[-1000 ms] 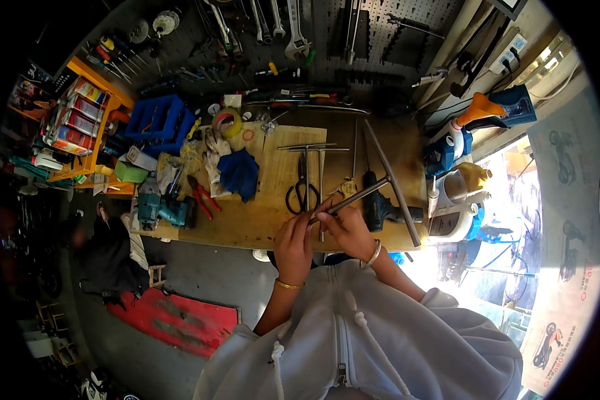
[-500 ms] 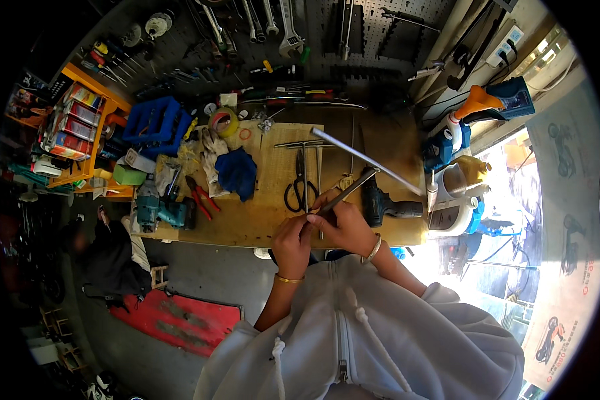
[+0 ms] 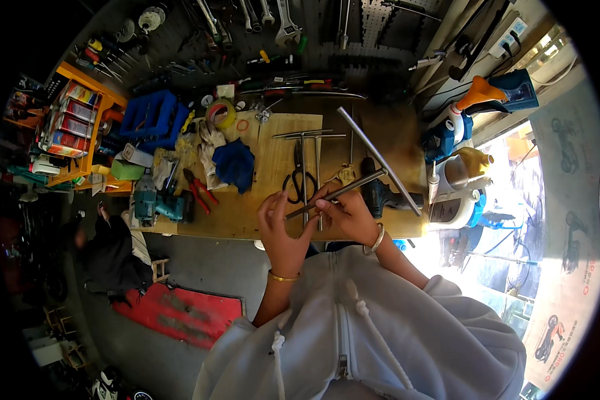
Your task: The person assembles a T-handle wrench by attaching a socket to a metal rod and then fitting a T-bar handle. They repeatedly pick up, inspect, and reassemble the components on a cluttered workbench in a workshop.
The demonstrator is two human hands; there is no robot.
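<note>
My right hand (image 3: 351,217) is closed around the stem of a steel T-handle wrench (image 3: 353,187), held above the workbench. Its crossbar slants up to the left, away from me. Beside the stem's free end, my left hand (image 3: 283,223) has its fingers spread and nothing in its grasp. Two more T-handle wrenches (image 3: 317,160) lie on the bench beyond my hands, their stems partly hidden. Black-handled scissors (image 3: 291,189) rest just left of them. A dark power drill (image 3: 400,200) lies right of my right hand, partly covered by the held wrench's crossbar.
The workbench (image 3: 270,150) also carries red-handled pliers (image 3: 200,192), a blue cloth-like item (image 3: 234,165), pale gloves (image 3: 211,150), a teal power tool (image 3: 159,205) and a blue bin (image 3: 150,120). Bottles (image 3: 457,217) line the right edge. Another person (image 3: 113,250) sits low at left.
My left hand has let go of the wrench stem and spread its fingers. The wrench's crossbar has tilted more upright in view, while my right hand keeps its hold.
</note>
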